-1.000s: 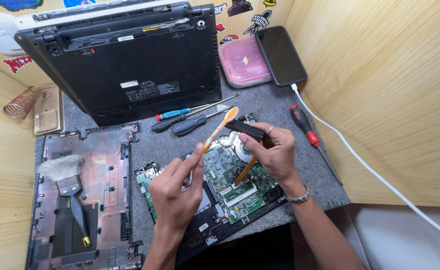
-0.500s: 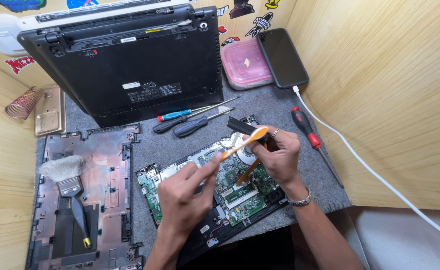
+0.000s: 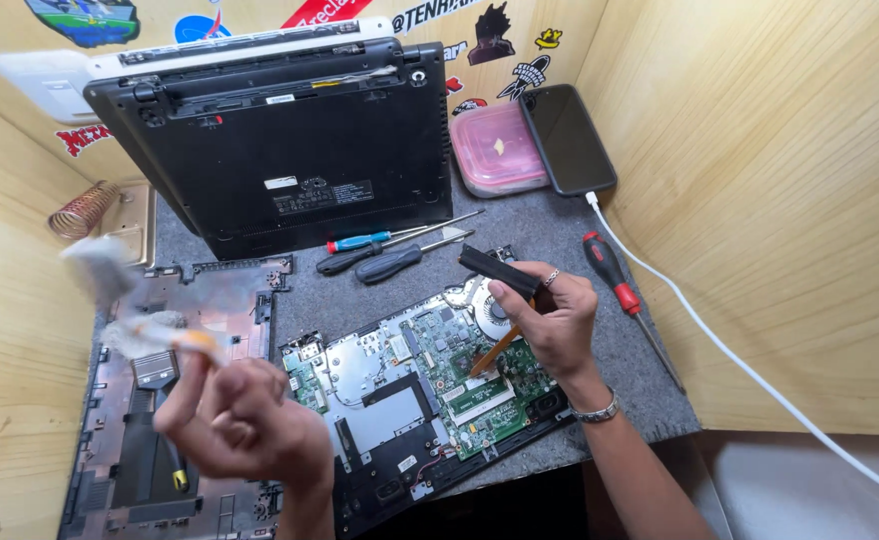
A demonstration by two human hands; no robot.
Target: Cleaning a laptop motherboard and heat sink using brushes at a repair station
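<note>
Above green board [image 3: 430,370], blurred brush-gripping hand [image 3: 245,425]

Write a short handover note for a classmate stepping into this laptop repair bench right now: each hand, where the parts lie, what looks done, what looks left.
Left hand: raised over the bench's left side, blurred, gripping an orange-handled brush.
Right hand: resting on the green laptop motherboard near its round fan, holding a flat black bar.
Parts: board lies in the black laptop base on the grey mat; the removed bottom cover lies left of it; screwdrivers lie above.
Done: case opened, board exposed.
Left: board not yet covered; the cover is still off.
</note>
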